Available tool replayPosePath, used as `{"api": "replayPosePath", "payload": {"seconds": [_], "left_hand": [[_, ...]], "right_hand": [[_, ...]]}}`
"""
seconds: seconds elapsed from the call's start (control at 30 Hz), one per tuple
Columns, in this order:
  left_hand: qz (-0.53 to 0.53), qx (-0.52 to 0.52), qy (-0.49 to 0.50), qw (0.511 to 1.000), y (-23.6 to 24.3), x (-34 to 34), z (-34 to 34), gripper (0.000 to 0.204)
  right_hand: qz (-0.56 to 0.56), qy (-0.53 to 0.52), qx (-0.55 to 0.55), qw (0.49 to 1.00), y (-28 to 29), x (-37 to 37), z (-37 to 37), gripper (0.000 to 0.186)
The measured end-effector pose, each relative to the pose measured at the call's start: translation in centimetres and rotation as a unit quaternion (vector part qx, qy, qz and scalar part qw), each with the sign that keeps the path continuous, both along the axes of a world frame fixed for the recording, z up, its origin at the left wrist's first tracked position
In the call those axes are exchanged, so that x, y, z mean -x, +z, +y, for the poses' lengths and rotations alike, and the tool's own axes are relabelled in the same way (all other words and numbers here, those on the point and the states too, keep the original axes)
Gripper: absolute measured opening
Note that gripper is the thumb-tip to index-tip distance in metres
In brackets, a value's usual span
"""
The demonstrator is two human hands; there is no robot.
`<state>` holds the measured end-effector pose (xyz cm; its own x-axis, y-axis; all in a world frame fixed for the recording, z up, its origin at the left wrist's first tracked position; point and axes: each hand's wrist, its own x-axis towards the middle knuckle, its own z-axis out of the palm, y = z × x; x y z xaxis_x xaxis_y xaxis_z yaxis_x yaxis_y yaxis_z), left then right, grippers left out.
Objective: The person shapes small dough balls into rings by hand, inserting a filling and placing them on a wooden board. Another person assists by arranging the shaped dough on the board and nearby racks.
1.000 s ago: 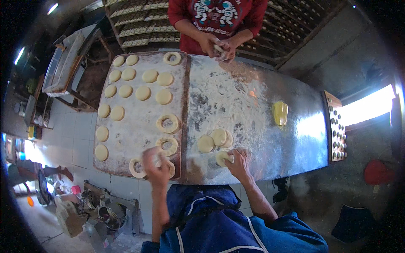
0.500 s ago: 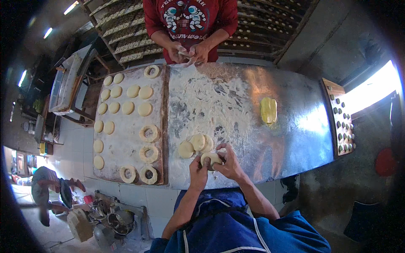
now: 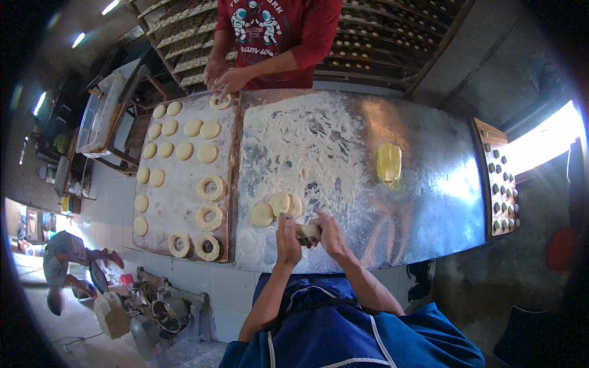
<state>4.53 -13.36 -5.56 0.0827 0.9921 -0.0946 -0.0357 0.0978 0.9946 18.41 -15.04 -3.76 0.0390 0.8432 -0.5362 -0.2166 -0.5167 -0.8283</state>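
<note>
Both my hands meet over the near edge of the floured metal table (image 3: 429, 184). My left hand (image 3: 287, 240) and my right hand (image 3: 329, 233) together grip one piece of pale dough (image 3: 308, 231) between the fingers. Just beyond them lie three flat dough rounds (image 3: 277, 207) on the flour. To the left, a floured board (image 3: 184, 184) carries several dough rounds and several ring-shaped pieces (image 3: 209, 216). A person in a red shirt (image 3: 276, 37) stands across the table, their hands setting a ring (image 3: 219, 100) on the board's far end.
A yellow block, perhaps butter (image 3: 389, 162), lies on the table's right half. A wooden board with dark round holes (image 3: 498, 178) sits at the right end. Racks of trays (image 3: 392, 55) line the back wall. Machinery and containers (image 3: 153, 313) stand on the floor at lower left.
My left hand left a ring on the board's near end and came over to the right hand. Both now hold a dough piece. The other person lowered their ring onto the board.
</note>
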Motion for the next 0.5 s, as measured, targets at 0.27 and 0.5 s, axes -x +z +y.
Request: {"api": "replayPosePath", "payload": {"seconds": [0.27,0.5], "left_hand": [[-0.151,0.02,0.057,0.987,0.7,1.2,1.6,0.044],[-0.39,0.025,0.051,0.919,1.1,5.5,2.8,0.045]], "right_hand": [[-0.203,0.049,-0.127,0.97,4.3,3.6,1.8,0.067],[-0.155,0.036,-0.234,0.959,4.1,8.6,3.3,0.048]]}}
